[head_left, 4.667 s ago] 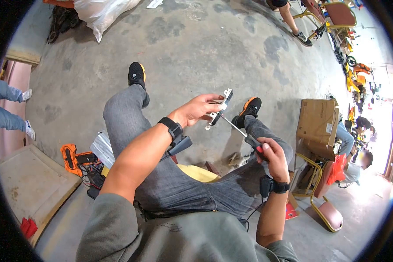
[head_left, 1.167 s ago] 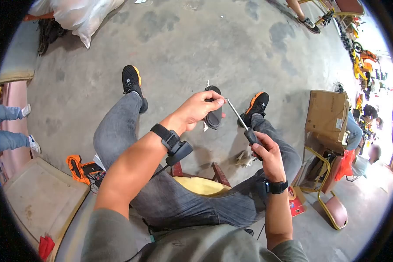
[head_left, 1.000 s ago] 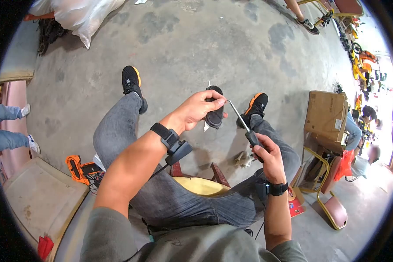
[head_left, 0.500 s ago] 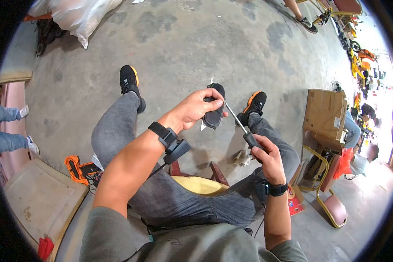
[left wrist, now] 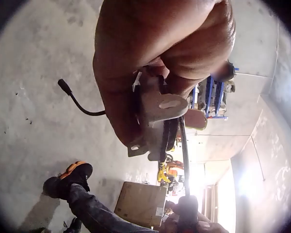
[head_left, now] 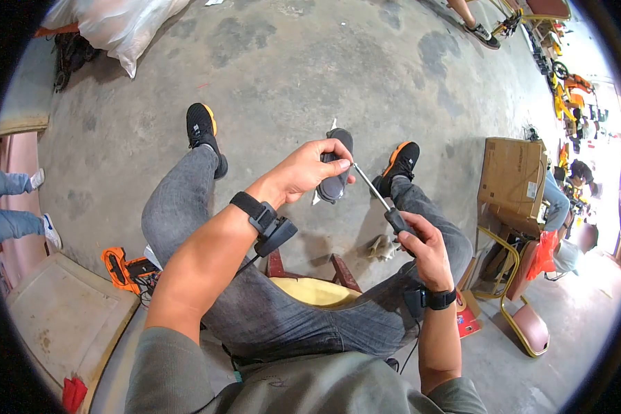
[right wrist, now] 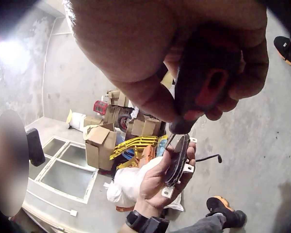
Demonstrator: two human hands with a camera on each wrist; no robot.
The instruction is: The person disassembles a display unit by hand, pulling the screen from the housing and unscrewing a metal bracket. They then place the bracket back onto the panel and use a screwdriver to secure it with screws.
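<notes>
In the head view my left hand point(head_left: 303, 169) grips a black oval unit point(head_left: 332, 188), tilted, above the floor between the feet. Metal tabs with holes point(left wrist: 167, 107) stick out from it in the left wrist view, and a short black cable point(left wrist: 82, 109) with a plug end hangs off one side. My right hand point(head_left: 431, 255) holds a screwdriver point(head_left: 396, 219) by its black and red handle. Its thin shaft point(head_left: 372, 185) slants up to the unit's near edge, the tip right at my left thumb and fingertips. The right wrist view shows the unit's tabbed edge point(right wrist: 188, 168) beyond the handle.
A cardboard box point(head_left: 510, 179) stands at the right beside a gold-framed chair point(head_left: 510, 276). Beneath me is a yellow seat point(head_left: 314, 292). An orange and black tool-like part point(head_left: 121, 269) lies left, by a board point(head_left: 62, 317). Other people are at the edges.
The unit has been turned from its white, tabbed side to its smooth black side since the earliest frame. My left thumb and fingers have come to the screwdriver's tip; recent movement is slight.
</notes>
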